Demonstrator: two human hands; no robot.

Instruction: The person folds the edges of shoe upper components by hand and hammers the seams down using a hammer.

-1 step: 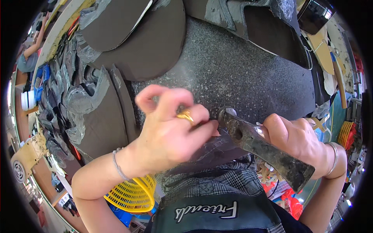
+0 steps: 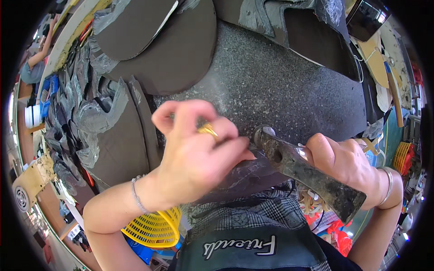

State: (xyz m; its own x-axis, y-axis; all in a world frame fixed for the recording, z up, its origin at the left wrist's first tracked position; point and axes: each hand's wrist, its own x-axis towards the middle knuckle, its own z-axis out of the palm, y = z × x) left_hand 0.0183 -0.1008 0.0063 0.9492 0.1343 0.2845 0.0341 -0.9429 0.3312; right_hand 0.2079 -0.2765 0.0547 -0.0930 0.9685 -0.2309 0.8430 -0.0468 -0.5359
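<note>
My right hand (image 2: 346,160) grips a hammer (image 2: 312,178), its worn dark metal head slanting from the middle of the worktop toward my lower right. The round striking face is at the upper left, close to my left fingertips. With thumb and fingers pressed together, my left hand (image 2: 194,151) is just left of that face; whatever it pinches is hidden. A gold ring shows on one finger. Below both hands a dark sheet piece (image 2: 253,174) lies at the worktop's near edge, against my checked apron (image 2: 248,214).
Large dark brown rounded panels (image 2: 181,58) with grey glue-smeared edges lie across the speckled dark worktop (image 2: 253,77). Several similar pieces are piled at the left (image 2: 97,117). A dark screen (image 2: 367,20) stands at the far right. Below my left forearm is a yellow basket (image 2: 153,228).
My left hand has shifted slightly left, away from the hammer's face. The right hand and hammer stay in place.
</note>
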